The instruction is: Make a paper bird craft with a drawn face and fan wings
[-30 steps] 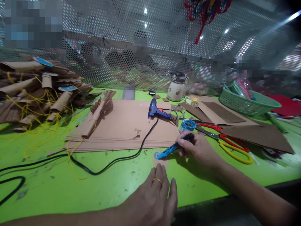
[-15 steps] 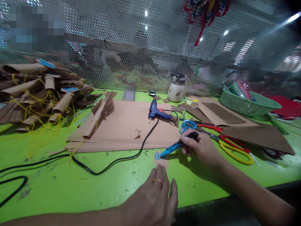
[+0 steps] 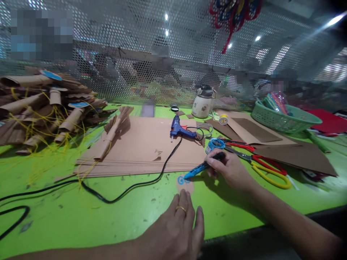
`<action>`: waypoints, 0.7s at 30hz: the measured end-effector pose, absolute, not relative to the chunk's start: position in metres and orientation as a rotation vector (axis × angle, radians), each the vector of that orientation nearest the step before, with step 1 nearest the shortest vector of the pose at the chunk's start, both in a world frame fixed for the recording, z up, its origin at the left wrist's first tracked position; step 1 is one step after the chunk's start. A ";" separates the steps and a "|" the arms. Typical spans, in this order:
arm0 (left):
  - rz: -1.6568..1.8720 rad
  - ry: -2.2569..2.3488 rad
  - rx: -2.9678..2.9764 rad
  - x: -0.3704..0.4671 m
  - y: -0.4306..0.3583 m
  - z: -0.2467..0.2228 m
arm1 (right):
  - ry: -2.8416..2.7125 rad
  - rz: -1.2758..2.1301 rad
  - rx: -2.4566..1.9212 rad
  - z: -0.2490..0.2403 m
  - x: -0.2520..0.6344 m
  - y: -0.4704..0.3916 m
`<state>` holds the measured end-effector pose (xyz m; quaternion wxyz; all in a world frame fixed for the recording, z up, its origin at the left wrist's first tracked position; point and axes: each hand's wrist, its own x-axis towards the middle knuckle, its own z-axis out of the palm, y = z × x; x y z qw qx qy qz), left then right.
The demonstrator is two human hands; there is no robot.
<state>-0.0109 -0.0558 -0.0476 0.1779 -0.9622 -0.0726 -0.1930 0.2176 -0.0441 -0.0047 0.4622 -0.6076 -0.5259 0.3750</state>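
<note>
Behind the green table (image 3: 130, 220) stands a perforated metal screen (image 3: 130, 65).

A perforated metal screen (image 3: 130, 54) rises behind a bright green table (image 3: 130, 220) with scuffs and dark marks on its top. White lights (image 3: 166, 17) glow through the holes, with blurred shapes beyond.

It looks like a craft workshop: a glue gun (image 3: 182, 130), scissors (image 3: 267, 168) and stacked brown paper (image 3: 143, 144) cover the green tabletop (image 3: 130, 220).
</note>
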 end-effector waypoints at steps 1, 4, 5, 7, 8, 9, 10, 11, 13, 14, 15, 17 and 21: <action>-0.544 -0.211 -2.722 -0.011 -0.055 -0.048 | -1.288 0.914 -1.483 -0.005 0.218 -0.044; -0.602 -0.184 -2.695 -0.009 -0.053 -0.050 | -1.281 0.911 -1.460 -0.006 0.219 -0.044; -0.617 -0.176 -2.688 -0.008 -0.053 -0.051 | -1.285 0.912 -1.455 -0.007 0.219 -0.044; -0.621 -0.177 -2.682 -0.008 -0.053 -0.051 | -1.297 0.916 -1.452 -0.007 0.219 -0.044; -0.605 -0.188 -2.689 -0.008 -0.053 -0.050 | -1.303 0.919 -1.453 -0.007 0.219 -0.044; -0.589 -0.200 -2.696 -0.008 -0.054 -0.050 | -1.311 0.921 -1.458 -0.007 0.219 -0.044; -0.581 -0.204 -2.698 -0.008 -0.054 -0.049 | -1.319 0.925 -1.464 -0.007 0.219 -0.044; -0.584 -0.201 -2.695 -0.008 -0.054 -0.049 | -1.328 0.927 -1.470 -0.007 0.218 -0.044; -0.602 -0.200 -2.687 -0.008 -0.054 -0.048 | -1.353 0.926 -1.478 -0.006 0.218 -0.045; -0.606 -0.199 -2.687 -0.008 -0.054 -0.048 | -1.366 0.924 -1.481 -0.006 0.218 -0.045; -0.607 -0.202 -2.688 -0.008 -0.054 -0.048 | -1.380 0.924 -1.481 -0.006 0.218 -0.045; -0.602 -0.207 -2.691 -0.008 -0.054 -0.049 | -1.402 0.926 -1.469 -0.005 0.218 -0.045; -0.592 -0.196 -2.672 -0.008 -0.053 -0.049 | -1.425 0.911 -1.449 -0.004 0.220 -0.046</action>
